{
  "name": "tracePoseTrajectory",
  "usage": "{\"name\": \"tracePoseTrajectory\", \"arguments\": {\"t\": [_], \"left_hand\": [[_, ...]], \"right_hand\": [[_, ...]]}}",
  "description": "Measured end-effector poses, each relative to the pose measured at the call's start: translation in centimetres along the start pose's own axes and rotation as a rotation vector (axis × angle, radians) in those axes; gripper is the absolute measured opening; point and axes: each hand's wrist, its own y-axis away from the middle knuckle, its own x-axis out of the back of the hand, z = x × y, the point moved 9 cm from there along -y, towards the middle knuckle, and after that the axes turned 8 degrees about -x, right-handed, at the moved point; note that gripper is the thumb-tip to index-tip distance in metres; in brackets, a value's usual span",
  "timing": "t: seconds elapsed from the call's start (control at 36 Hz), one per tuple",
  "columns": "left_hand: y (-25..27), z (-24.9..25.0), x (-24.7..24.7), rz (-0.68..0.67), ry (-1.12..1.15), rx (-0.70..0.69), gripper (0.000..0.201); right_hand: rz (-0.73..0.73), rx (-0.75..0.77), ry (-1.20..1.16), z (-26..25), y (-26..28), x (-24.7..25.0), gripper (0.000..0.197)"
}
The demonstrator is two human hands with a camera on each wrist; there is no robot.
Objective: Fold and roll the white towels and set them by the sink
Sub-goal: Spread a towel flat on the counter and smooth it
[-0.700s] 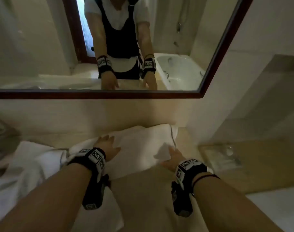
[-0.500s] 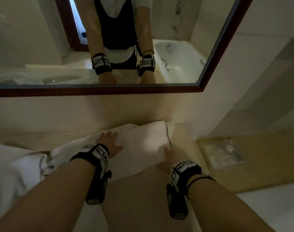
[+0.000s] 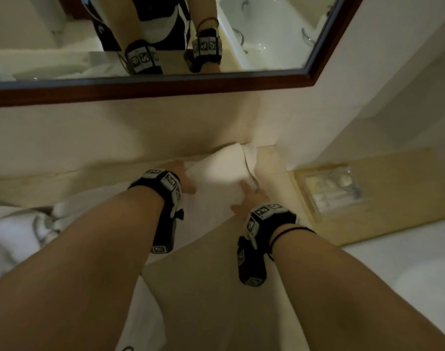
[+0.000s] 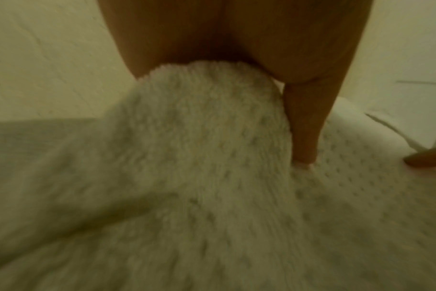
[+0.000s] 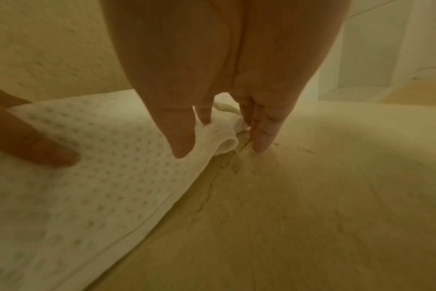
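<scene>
The white towel (image 3: 216,171) I'm working on lies on the beige counter (image 3: 274,173), its far end pushed up against the back wall, where it bulges into a soft fold. Its weave is a small waffle pattern with a plain hemmed border along the right edge. A second white towel (image 3: 11,239) sits crumpled in a heap well off to my left.

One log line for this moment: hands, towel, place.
left hand: flat on white waffle-weave towel | right hand: fingers straight at towel's right edge | towel: part-rolled on beige counter, against wall
</scene>
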Motion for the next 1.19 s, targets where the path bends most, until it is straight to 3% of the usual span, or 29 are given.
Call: {"name": "tracePoseTrajectory", "arguments": {"t": [0.11, 0.25, 0.33, 0.5, 0.58, 0.67, 0.81, 0.92, 1.0, 1.19], "left_hand": [[0.7, 0.0, 0.7, 0.030, 0.062, -0.015, 0.068], [3.6, 1.8, 3.7, 0.110, 0.163, -0.094, 0.063], [6.6, 2.8, 6.3, 0.179, 0.146, -0.121, 0.055], [14.4, 2.5, 10.9, 0.425, 0.217, -0.129, 0.055], [18.6, 2.8, 11.9, 0.481, 0.261, -0.107, 0.053], [22.0, 2.8, 12.6, 0.556, 0.297, -0.067, 0.050], [26.5, 3.1, 12.5, 0.670, 0.385, -0.012, 0.054], [28.3, 2.5, 10.9, 0.631, 0.431, 0.004, 0.044], [29.5, 0.8, 9.6, 0.600, 0.605, -0.008, 0.036], [31.4, -5.2, 9.0, 0.573, 0.977, -0.016, 0.034]], "right_hand": [[-0.001, -0.019, -0.103, 0.7, 0.8, -0.1, 0.085], [0.018, 0.000, -0.338, 1.0, 3.6, 0.3, 0.070], [0.041, 0.029, -0.478, -0.2, 5.6, 0.9, 0.079], [0.061, 0.190, -0.511, -4.0, 11.1, 2.7, 0.082], [0.026, 0.272, -0.645, -4.8, 13.7, 3.7, 0.067], [-0.010, 0.339, -0.764, -5.0, 17.0, 4.8, 0.073], [-0.152, 0.436, -0.580, -5.2, 22.0, 3.0, 0.078], [-0.202, 0.482, -0.515, -5.9, 24.5, 0.5, 0.093], [-0.185, 0.521, -0.572, -7.3, 25.9, -0.6, 0.104], [-0.103, 0.670, -0.552, -13.0, 28.7, -3.0, 0.101]]}}
